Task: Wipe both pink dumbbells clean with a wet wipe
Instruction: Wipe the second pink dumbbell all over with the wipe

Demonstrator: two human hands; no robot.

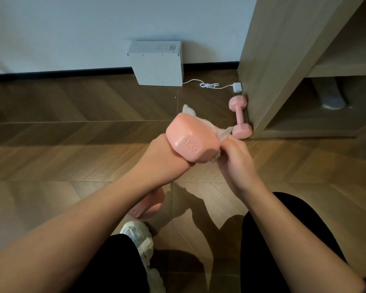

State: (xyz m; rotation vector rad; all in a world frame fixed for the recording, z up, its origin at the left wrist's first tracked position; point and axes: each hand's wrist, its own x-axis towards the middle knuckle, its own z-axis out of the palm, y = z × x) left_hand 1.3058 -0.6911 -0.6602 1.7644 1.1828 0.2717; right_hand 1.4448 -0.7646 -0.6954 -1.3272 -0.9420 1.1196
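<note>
I hold one pink dumbbell (190, 140) upright in front of me; its top head, marked 1KG, faces the camera and its lower head shows below my forearm. My left hand (157, 153) grips the handle, with its fingers mostly hidden behind the top head. A white wet wipe (209, 124) is draped over the far and right sides of that head. My right hand (235, 159) pinches the wipe against the head's right side. The second pink dumbbell (240, 117) lies on the wooden floor against the cabinet's side, beyond my hands.
A wooden cabinet (273, 60) with open shelves stands at the right. A white box (159, 64) sits against the wall, with a white cable (209, 85) and adapter (237, 87) beside it. My white shoe (140, 235) and dark trouser legs fill the bottom.
</note>
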